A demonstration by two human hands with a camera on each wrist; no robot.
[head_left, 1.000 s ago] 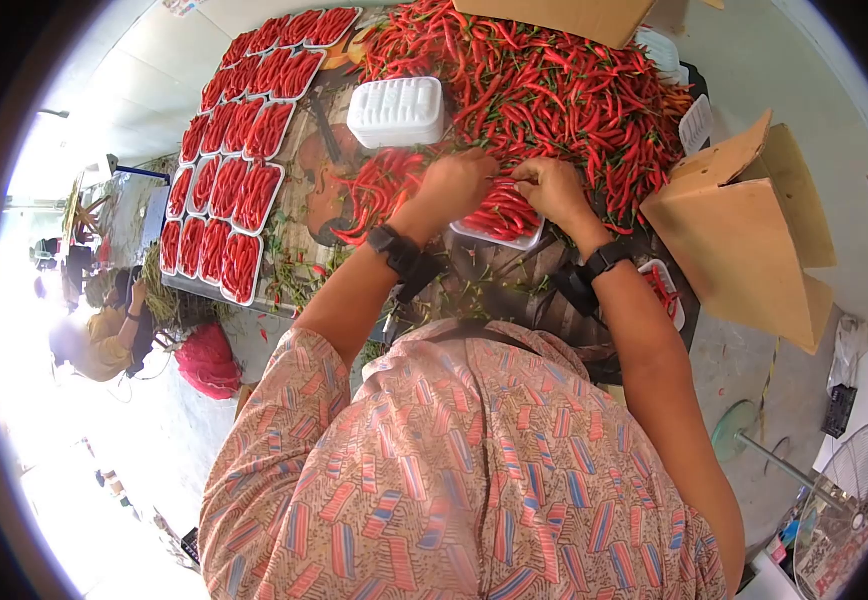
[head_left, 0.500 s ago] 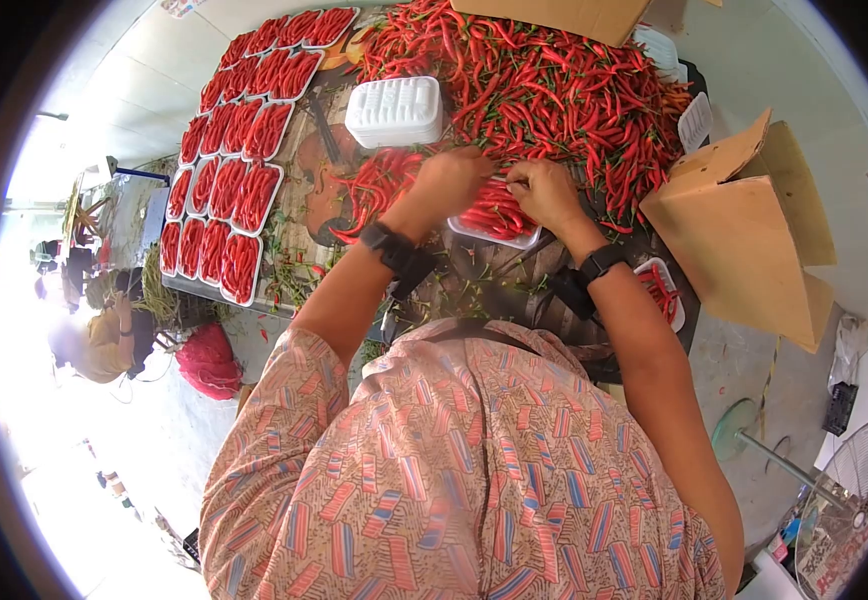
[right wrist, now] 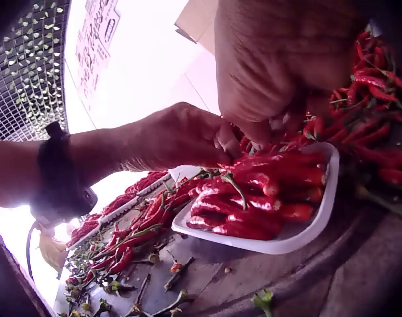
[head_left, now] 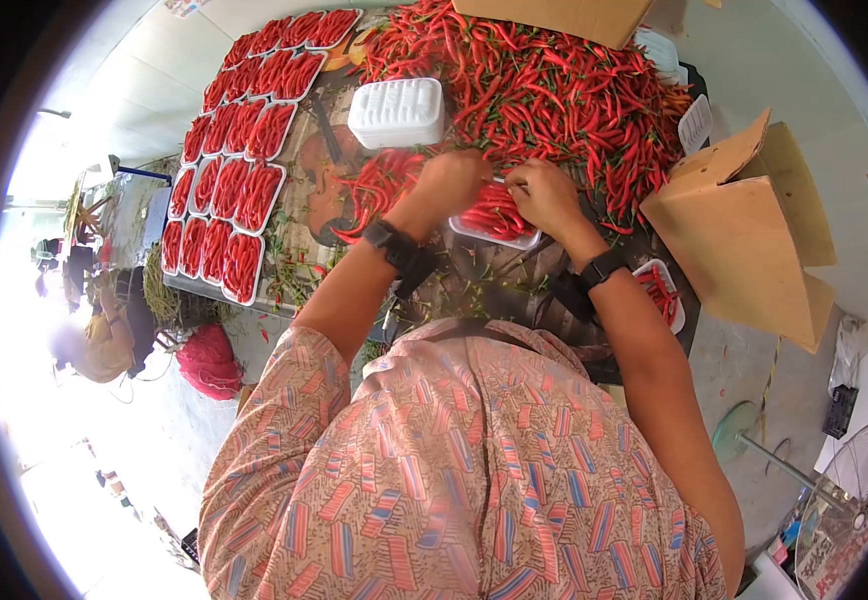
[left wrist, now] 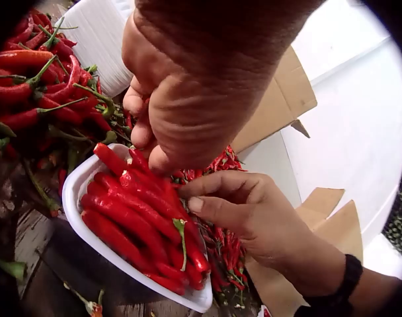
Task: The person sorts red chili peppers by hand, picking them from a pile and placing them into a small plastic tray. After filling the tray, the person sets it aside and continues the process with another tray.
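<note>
And the right hand (head_left: pixel 551 195) has edged a touch toward 9 o'clock since a second ago, closing on the left hand (head_left: pixel 446 187), while the white tray (right wrist: pixel 283 246) below them stays put! Left hand at the tray's 10 o'clock, right at its 2; the left's fingers curl over the chillies (left wrist: pixel 138 221), the right's thumb and forefinger are nearly together, and whether either grips anything, I cannot tell. The tray is loaded, red pods side by side, one green stem (left wrist: pixel 181 241) lying on top. Outward we go: loose chillies (head_left: pixel 369 190) near 9, packed trays (head_left: pixel 259 262) in ranks beyond them, a stack of white trays (head_left: pixel 396 115) between 10 and 11, the great chilli heap (head_left: pixel 574 110) from 12 to 2! At 3, an open carton (head_left: pixel 724 230); at 4, another tray (head_left: pixel 679 318) beside the right forearm (head_left: pixel 644 330), and well beyond it a standing fan (head_left: pixel 859 510)
</note>
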